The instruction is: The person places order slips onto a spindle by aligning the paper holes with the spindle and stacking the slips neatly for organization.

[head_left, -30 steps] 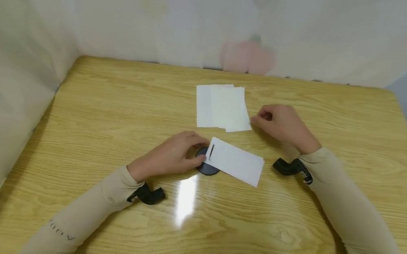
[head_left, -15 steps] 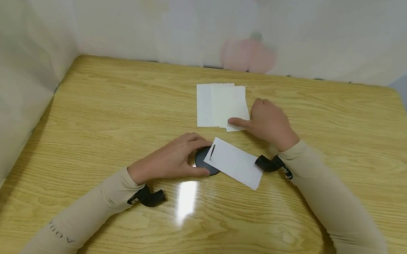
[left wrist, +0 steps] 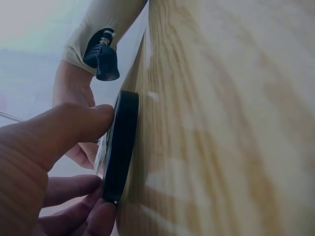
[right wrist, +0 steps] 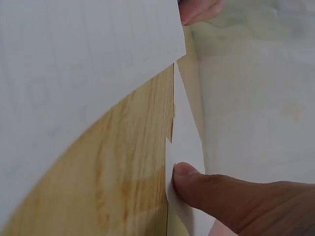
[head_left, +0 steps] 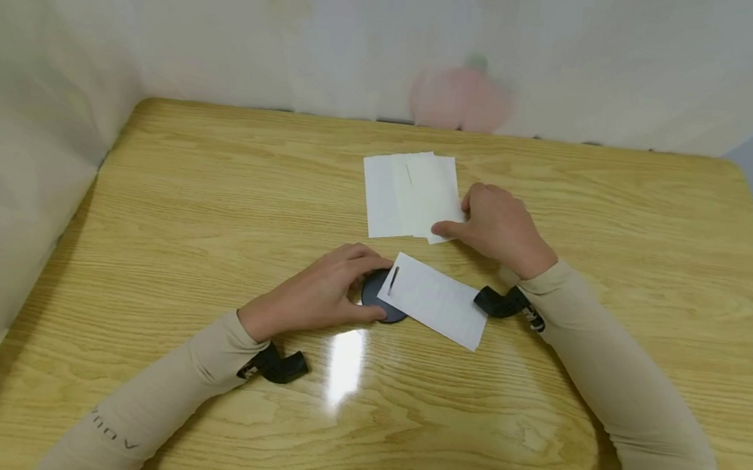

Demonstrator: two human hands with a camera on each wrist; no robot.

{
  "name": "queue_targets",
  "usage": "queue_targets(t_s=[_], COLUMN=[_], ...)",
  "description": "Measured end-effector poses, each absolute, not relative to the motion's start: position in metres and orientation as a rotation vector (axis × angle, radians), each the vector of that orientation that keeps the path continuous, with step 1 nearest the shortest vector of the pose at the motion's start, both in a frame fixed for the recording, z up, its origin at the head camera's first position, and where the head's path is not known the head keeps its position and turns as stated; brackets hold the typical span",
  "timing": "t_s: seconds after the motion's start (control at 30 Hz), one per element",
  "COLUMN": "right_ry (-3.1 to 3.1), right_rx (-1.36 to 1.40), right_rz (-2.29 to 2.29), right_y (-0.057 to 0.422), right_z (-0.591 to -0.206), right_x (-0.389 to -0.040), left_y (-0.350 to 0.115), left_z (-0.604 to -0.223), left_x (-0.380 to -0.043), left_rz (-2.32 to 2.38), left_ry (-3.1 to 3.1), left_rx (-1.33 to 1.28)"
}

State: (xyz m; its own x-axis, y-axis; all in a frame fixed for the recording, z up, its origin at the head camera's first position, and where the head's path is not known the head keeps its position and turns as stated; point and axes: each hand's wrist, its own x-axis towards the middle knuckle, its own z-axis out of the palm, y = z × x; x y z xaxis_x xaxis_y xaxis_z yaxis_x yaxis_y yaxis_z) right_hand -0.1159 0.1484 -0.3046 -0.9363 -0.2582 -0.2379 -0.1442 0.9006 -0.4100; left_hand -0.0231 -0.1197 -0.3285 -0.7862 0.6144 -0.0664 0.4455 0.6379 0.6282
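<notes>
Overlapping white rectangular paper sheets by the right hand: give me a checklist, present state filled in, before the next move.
1. Right hand on the sheets: ok, its thumb lies on them near the right edge.
2. Only one sheet gripped: cannot tell, the other fingertips are hidden.
3. Sheets squared up: not ok, their edges are staggered.
4. Left hand on the dark round disc: ok, thumb and fingers meet opposite parts of its rim.
5. White oblong paper card fully on the disc: not ok, most of it extends past the rim.
6. Black right-wrist camera clear of the card: cannot tell, they overlap in the head view.
</notes>
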Motion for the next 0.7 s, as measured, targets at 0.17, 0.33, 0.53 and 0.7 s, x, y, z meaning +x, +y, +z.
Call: queue_targets(t_s=[0.17,0.33,0.53,0.7], right_ry=[2.772,2.775,2.785,2.783], right_rx=[-0.343,-0.385,-0.414,-0.365], right_rz=[-0.536,-0.524,-0.541,-0.592], right_y=[0.1468,0.1466,0.1501,0.1550], right_z=[-0.3035,-0.3041,-0.3025,-0.2971], right_x=[-0.1160,-0.1152,-0.1128,-0.1114], left_y=[-0.1205,-0.1209,-0.1196,-0.1197], left_z=[-0.3273,-0.3272,-0.3296,-0.3310], left_x=[-0.0228,-0.0225,-0.0238,-0.0233], left_rz=[0.883,0.885,0.883,0.887], left_ry=[2.593,2.592,2.581,2.594], left_rx=[0.854,0.853,0.863,0.877])
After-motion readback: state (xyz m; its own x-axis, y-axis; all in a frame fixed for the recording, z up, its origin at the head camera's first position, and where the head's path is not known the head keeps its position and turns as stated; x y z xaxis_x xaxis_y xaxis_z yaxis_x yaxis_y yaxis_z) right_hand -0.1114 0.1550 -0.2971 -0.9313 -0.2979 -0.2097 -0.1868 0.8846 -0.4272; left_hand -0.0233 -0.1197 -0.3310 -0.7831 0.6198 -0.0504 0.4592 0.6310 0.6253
